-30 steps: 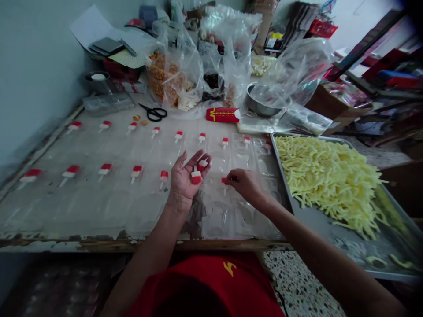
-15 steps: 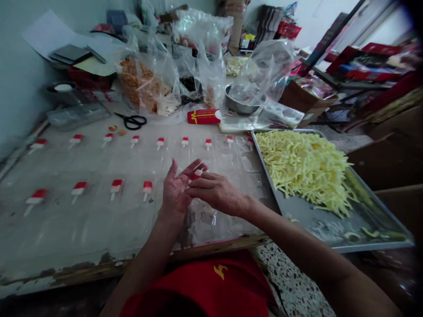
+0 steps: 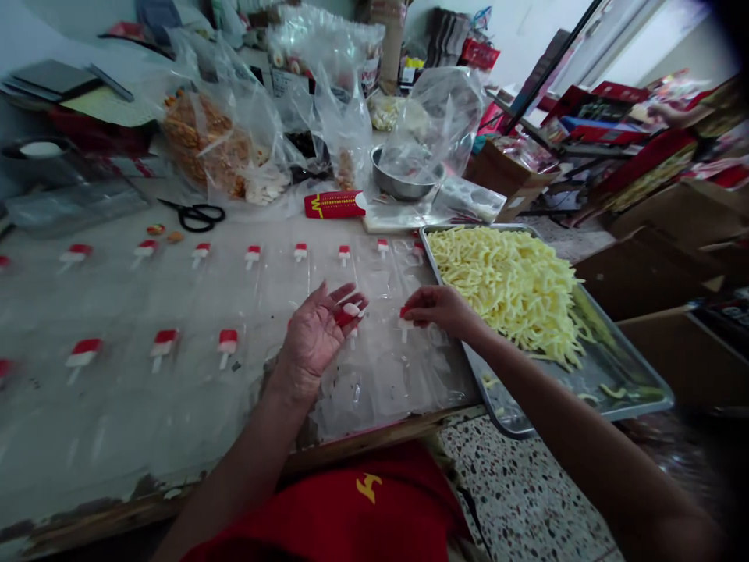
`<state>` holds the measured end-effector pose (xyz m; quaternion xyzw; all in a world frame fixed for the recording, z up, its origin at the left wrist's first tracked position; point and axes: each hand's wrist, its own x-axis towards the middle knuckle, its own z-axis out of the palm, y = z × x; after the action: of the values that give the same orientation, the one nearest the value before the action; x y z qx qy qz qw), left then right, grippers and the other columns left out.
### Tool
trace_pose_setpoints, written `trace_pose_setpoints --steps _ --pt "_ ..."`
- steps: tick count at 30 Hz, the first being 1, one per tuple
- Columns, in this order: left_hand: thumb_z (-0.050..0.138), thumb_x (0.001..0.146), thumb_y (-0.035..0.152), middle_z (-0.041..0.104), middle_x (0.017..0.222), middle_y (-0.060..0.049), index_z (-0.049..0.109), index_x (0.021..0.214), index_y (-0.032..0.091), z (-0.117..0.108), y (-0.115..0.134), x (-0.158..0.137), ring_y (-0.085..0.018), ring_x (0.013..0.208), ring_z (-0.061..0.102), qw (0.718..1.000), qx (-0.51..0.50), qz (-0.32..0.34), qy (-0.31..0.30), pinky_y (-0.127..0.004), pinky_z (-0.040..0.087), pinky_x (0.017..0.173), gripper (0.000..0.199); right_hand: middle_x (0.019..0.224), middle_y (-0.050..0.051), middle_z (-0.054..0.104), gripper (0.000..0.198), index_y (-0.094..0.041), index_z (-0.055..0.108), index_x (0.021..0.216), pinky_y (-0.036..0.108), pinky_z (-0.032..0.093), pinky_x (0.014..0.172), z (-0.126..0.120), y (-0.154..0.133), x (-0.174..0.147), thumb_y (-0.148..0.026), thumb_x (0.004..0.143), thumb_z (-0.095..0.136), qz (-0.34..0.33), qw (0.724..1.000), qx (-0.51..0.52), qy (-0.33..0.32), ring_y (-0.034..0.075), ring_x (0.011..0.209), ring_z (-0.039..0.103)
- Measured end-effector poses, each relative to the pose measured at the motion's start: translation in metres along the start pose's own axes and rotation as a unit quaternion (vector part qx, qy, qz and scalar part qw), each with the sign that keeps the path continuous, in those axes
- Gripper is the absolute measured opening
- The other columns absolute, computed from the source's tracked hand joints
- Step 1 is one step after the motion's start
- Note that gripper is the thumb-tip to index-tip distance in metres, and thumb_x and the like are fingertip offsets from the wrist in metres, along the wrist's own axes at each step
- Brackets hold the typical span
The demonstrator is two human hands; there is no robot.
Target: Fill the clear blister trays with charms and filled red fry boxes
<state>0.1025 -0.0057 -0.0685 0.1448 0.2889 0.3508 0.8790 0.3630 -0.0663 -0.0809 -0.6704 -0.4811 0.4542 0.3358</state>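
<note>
My left hand is palm up over the table, with at least one small red-and-white popsicle-shaped piece lying across its fingers. To its right, my right hand pinches another popsicle-shaped piece by its red end, over the clear plastic trays. Similar pieces lie in two rows on the trays. One is in the far row, and another is in the near row to the left of my left hand. Part of the near row is hidden behind my left hand.
A metal tray heaped with pale yellow strips stands at the right. Black scissors, a red carton sleeve, a metal bowl and a bag of orange snacks line the back. A person's arm shows far right.
My right hand has parted from my left and moved right, carrying a popsicle-shaped piece out over the trays. My left hand stays palm up. The view has turned to the right.
</note>
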Motion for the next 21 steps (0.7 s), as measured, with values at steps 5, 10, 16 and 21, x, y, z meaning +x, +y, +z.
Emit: trace_pose_setpoints --steps 5,10,16,21 --pt "0.053 0.095 0.049 0.07 0.12 -0.019 0.068 0.116 0.01 0.002 -0.008 0.001 -0.027 0.121 0.064 0.999 0.017 -0.001 -0.027 -0.038 0.05 0.105 0.048 0.065 0.001 0.069 0.022 -0.018 0.077 0.087 0.023 0.042 0.055 0.011 0.008 0.018 -0.035 0.073 0.081 -0.07 0.979 -0.187 0.036 0.013 0.057 0.059" --pt "0.054 0.095 0.05 0.069 0.122 -0.019 0.066 0.12 0.009 0.003 -0.012 0.005 -0.027 0.119 0.065 0.999 0.026 0.006 -0.047 -0.036 0.051 0.103 0.05 0.088 0.007 0.073 0.014 -0.019 0.075 0.095 0.028 0.041 0.068 0.02 0.009 0.001 -0.018 0.094 0.061 -0.217 0.869 -0.444 0.031 0.018 0.081 0.065" --pt "0.054 0.096 0.047 0.071 0.114 -0.017 0.067 0.117 0.009 0.008 -0.018 0.011 -0.024 0.108 0.069 0.998 0.022 -0.01 -0.05 -0.036 0.053 0.099 0.046 0.095 0.006 0.071 0.024 -0.021 0.069 0.115 0.029 0.045 0.071 0.029 -0.02 -0.023 -0.036 0.097 0.064 -0.287 0.872 -0.385 0.093 0.018 0.08 0.064" --pt "0.045 0.101 0.042 0.074 0.103 -0.014 0.069 0.115 0.009 0.015 -0.022 0.017 -0.018 0.087 0.071 0.997 0.03 -0.034 -0.068 -0.031 0.057 0.081 0.043 0.116 0.008 0.067 0.03 -0.025 0.062 0.13 0.035 0.047 0.086 0.045 -0.043 -0.022 -0.029 0.101 0.057 -0.419 0.795 -0.439 0.011 0.022 0.104 0.059"
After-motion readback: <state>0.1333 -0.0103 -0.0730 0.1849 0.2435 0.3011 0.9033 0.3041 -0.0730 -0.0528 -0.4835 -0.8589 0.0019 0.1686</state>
